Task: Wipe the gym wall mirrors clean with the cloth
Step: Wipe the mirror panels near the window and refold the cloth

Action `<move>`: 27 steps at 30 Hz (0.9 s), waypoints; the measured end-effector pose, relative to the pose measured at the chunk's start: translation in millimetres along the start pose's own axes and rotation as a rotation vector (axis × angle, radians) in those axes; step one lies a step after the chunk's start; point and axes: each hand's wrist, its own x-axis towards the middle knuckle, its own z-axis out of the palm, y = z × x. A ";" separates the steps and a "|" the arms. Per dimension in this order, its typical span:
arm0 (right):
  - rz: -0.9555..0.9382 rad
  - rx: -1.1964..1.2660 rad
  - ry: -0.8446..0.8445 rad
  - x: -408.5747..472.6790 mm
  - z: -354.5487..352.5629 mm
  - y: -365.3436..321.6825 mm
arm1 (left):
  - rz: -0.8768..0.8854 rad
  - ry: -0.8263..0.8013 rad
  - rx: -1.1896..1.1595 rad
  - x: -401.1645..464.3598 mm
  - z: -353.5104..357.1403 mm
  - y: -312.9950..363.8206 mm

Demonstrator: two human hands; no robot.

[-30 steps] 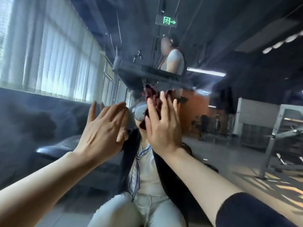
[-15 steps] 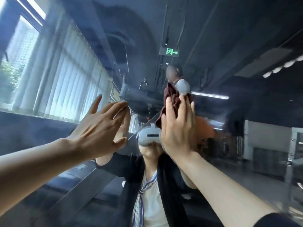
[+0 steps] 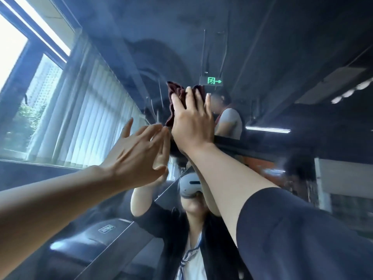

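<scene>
Cloth (image 3: 176,100) lies under the flat, straight-fingered right hand (image 3: 192,124), pressed against the mirror (image 3: 262,47).

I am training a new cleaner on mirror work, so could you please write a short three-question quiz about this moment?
1. True or false: the left hand holds the cloth.
2. Which fits the right hand? A) it hangs idle B) its straight fingers press the dark red cloth flat on the mirror C) it grips a spray bottle.
3. Fill in: reflected in the glass just right of the cloth's top hangs a green ____ sign.

Key: 1 false, the left hand is spread open beside the cloth with nothing in it; 2 B; 3 exit.
</scene>
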 end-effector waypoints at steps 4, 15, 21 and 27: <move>0.076 -0.083 -0.008 -4.1 -22.9 62.5 | 0.066 0.036 -0.029 29.6 3.9 50.4; 0.295 -0.161 0.090 -63.4 -87.5 252.4 | 0.151 0.040 -0.058 67.4 11.1 164.1; 0.424 -0.170 0.144 -113.3 -112.6 323.4 | 0.155 0.021 -0.055 65.5 11.7 184.3; 0.568 -0.070 0.235 -119.9 -95.8 288.0 | 0.150 -0.008 -0.040 41.2 17.6 167.3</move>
